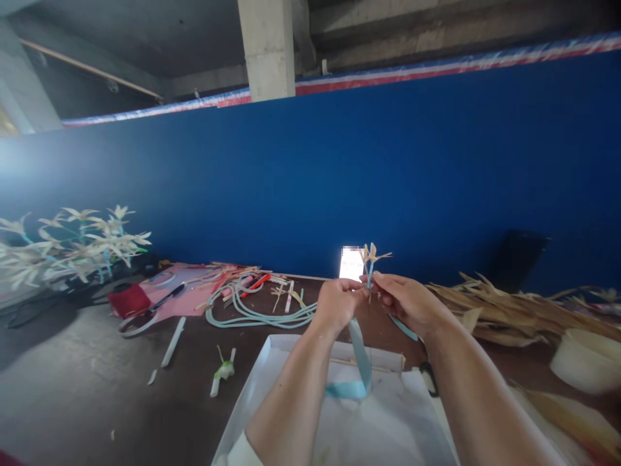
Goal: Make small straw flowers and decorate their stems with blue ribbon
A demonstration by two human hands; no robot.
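Note:
Above a white tray point(412, 427), both hands meet at a small flower of pale dried husk point(372, 252) with light blue wrapping on its stem. My right hand point(410, 303) has thumb and fingers closed round the stem. On the other side, my left hand point(339, 301) pinches at the stem's lower end, where a light blue ribbon-like strip point(359, 353) comes out below the fingers. This strip hangs down and folds over onto the tray. The exact contact between fingertips and strip is partly hidden. A lit screen point(350, 266) glows just behind the hands.
Finished husk flowers point(82, 239) stand at the far left. Looped pale blue cord point(242, 317), pink sheets point(189, 294) and scraps lie left of the hands. Dried husks point(504, 310) and a white bowl point(589, 359) are at right. A blue panel point(310, 188) rises behind the table.

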